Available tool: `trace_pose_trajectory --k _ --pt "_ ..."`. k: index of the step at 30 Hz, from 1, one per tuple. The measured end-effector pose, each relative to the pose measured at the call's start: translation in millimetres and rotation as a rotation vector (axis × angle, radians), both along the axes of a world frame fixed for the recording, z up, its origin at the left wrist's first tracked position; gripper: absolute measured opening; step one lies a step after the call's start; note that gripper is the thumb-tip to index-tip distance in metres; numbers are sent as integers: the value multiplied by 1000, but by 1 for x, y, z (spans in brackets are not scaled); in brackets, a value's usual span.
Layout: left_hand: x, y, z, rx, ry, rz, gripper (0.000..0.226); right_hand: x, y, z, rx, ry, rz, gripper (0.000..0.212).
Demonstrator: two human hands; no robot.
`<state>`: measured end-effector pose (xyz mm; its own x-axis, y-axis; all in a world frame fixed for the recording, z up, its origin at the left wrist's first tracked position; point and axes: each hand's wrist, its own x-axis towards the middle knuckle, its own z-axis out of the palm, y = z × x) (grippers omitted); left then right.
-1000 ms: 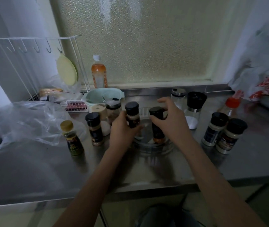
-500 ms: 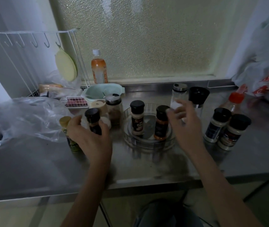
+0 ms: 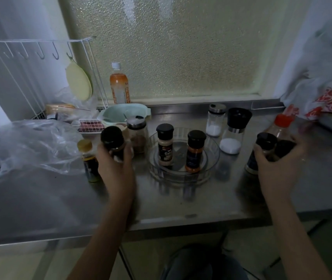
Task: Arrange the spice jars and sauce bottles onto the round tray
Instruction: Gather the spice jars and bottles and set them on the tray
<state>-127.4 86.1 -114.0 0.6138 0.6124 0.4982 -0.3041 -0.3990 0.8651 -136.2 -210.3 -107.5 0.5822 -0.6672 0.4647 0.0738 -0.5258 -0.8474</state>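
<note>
Since earlier: right hand [image 3: 276, 158] moved outward, grip closed round two black-capped jars [image 3: 266, 142]; left hand [image 3: 116, 160] grips one lifted black-capped jar [image 3: 112, 140]. Between grips, round clear tray [image 3: 211, 168]: two jars, one beige [image 3: 165, 147], one orange [image 3: 195, 151].

The scene is dim and greenish, lit mainly from the frosted window [image 3: 181, 47] at the upper centre of the frame. The steel counter [image 3: 40, 199] in the lower half carries dull reflections and soft dark shadows. Wide-angle bending curves the frame edges, and the hands' outlines at centre left and right are smeared and soft
</note>
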Motion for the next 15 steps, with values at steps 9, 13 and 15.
trace_pose_trajectory --k 9,13,15 --pt "-12 -54 3 383 -176 -342 54 -3 -10 -2 229 -23 128 62" --pt "-4 -60 -3 489 -20 -389 50 -2 -19 -11 190 97 181 46" --pt "-1 -56 -5 475 35 -366 45 -7 -18 -18 116 122 116 45"
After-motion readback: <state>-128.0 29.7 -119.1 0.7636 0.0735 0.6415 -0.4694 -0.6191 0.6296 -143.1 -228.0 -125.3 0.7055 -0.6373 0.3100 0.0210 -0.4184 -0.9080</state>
